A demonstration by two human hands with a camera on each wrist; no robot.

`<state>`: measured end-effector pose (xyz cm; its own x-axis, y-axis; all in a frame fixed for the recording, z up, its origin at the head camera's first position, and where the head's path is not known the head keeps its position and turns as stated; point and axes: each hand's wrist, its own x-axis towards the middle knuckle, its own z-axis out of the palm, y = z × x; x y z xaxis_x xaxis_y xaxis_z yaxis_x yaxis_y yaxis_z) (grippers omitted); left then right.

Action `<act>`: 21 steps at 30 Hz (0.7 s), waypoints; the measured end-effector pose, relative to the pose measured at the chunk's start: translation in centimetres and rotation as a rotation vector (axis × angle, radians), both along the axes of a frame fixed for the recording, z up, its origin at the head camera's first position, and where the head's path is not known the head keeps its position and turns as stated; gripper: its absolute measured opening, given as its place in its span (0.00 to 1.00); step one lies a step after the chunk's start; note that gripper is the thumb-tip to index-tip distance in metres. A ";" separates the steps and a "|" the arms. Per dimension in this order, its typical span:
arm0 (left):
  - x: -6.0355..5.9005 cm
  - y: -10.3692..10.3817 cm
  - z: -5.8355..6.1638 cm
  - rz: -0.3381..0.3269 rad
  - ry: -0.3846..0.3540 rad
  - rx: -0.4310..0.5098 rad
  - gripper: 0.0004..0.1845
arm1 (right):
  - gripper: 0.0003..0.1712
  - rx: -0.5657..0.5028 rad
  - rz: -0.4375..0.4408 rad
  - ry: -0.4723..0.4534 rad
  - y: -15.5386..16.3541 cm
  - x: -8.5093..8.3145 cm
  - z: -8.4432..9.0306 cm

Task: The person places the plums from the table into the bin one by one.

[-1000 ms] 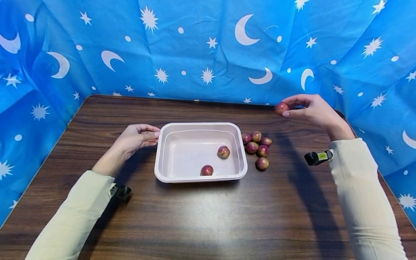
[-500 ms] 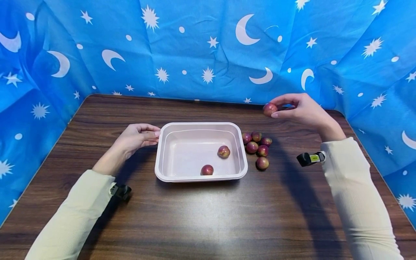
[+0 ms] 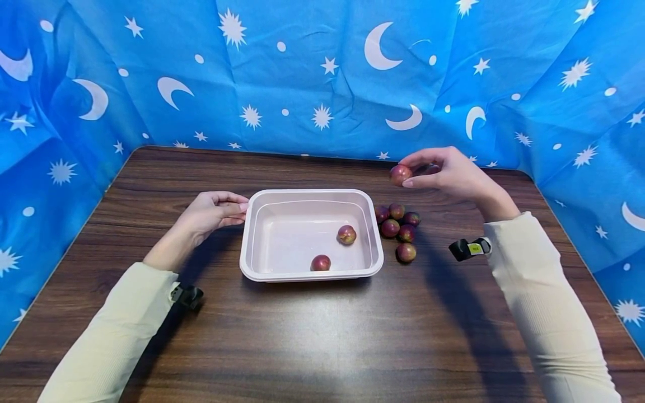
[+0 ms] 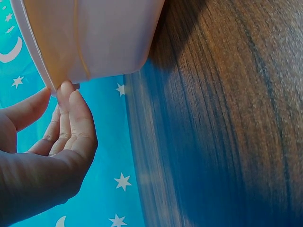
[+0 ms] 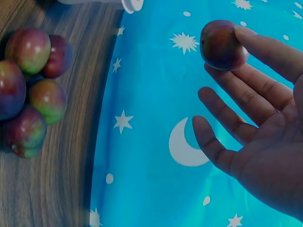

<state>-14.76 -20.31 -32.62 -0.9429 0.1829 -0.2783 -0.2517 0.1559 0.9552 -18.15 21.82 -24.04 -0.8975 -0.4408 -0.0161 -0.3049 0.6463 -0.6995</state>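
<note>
Right hand (image 3: 453, 173) pinches a small, smooth, likely bruisable plum (image 3: 400, 174) beyond the tray (image 3: 375, 263); left hand (image 3: 209, 215), fingers straight, touches its rim.

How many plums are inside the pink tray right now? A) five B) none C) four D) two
D: the head view shows two plums, one and another, lying in the pink tray; the rest sit on the table beside it or in the right hand.
</note>
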 end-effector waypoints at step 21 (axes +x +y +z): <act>0.0 0.0 0.1 -0.003 0.001 -0.013 0.17 | 0.19 0.001 0.106 -0.052 -4.3 0.8 -1.0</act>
